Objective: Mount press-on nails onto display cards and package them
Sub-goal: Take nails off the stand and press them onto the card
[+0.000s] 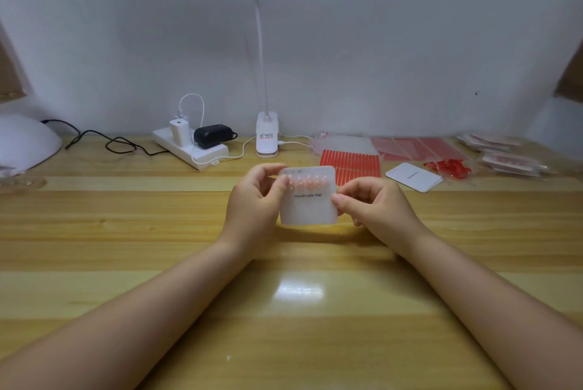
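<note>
- I see my left hand pinching the display card at its nail row.
- My right hand pinches the card's right edge above the tabletop.

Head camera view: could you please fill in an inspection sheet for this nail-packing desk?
Surface: wooden desk, lamp glare near the middle.
Job's things: display card with a row of pink nails; spare cards; red adhesive strips; red nails in bag; packed bags.
Clutter: nail lamp.
Hands: left hand and right hand hold the card by its edges.
Cables: power strip, black cord.
Surroundings: clip lamp, white wall.
</note>
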`<state>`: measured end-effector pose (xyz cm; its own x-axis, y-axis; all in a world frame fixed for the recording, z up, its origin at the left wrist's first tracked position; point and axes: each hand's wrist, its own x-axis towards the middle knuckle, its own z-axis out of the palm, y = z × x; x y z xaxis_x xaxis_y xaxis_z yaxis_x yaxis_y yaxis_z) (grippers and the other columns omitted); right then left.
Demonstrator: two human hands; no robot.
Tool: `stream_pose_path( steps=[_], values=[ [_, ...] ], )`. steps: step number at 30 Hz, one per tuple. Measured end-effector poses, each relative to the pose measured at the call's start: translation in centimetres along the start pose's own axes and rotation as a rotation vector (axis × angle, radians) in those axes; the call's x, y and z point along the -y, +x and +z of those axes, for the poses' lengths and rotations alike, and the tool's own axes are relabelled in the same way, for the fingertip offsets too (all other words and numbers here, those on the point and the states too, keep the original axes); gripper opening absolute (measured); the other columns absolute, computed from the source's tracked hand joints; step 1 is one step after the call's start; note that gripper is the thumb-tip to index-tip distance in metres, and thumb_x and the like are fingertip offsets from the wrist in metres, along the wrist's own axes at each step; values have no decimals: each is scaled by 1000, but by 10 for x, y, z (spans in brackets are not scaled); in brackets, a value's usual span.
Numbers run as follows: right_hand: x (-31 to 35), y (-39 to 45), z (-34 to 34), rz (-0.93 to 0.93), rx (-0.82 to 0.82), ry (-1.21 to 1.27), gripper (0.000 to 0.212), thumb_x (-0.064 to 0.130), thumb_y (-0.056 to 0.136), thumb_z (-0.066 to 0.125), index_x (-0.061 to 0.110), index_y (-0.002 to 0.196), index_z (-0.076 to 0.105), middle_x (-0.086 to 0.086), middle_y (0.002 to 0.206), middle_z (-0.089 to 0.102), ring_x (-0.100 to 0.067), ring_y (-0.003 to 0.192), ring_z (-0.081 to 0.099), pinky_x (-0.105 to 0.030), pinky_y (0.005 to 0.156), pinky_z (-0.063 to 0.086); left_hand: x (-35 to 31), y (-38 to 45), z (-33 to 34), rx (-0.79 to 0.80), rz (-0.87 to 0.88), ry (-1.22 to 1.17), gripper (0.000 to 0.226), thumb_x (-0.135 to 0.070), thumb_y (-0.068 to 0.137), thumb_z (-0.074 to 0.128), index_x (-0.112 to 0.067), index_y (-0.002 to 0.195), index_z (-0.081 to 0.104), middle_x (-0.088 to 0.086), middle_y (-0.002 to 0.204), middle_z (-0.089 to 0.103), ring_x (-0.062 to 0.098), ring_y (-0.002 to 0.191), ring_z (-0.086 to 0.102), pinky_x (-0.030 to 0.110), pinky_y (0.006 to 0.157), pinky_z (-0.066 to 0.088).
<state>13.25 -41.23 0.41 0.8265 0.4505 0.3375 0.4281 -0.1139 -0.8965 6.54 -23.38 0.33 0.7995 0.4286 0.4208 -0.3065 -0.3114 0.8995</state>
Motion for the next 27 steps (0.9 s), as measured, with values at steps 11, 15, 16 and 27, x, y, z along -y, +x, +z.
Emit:
stream_pose_path(
  steps=[11, 15, 16, 27],
  values=[
    [-19, 2, -17, 41, -160, -661, 22, 34, 84, 62, 20, 67, 60, 9, 58, 55, -11, 57, 51, -27, 52, 37, 3, -3, -1, 246, -86, 693, 10, -36, 71, 57, -28, 73, 62, -11, 68, 61, 12, 71, 56, 26, 57, 37],
    [-17, 1, -12, 2, -156, -795, 19, 35, 83, 60, 20, 71, 62, 7, 61, 58, -15, 61, 55, -25, 51, 37, 4, -3, -1, 231, 84, 932, 10, -38, 73, 62, -29, 76, 62, -15, 74, 59, 13, 82, 54, 27, 67, 34],
    [-17, 1, -12, 1, -161, -815, 20, 36, 83, 60, 20, 72, 61, 6, 62, 59, -16, 62, 56, -25, 52, 37, 5, -3, -1, 224, 121, 957, 11, -40, 73, 62, -30, 77, 60, -15, 76, 58, 14, 84, 54, 28, 70, 34],
    [-19, 6, -14, 29, -226, -1015, 36, 54, 82, 58, 27, 107, 61, 6, 98, 56, -23, 105, 48, -35, 87, 36, 28, 17, -6, 302, 9, 798, 59, -44, 87, 62, -32, 139, 38, -17, 127, 57, 13, 123, 43, 33, 97, 26]
  ],
)
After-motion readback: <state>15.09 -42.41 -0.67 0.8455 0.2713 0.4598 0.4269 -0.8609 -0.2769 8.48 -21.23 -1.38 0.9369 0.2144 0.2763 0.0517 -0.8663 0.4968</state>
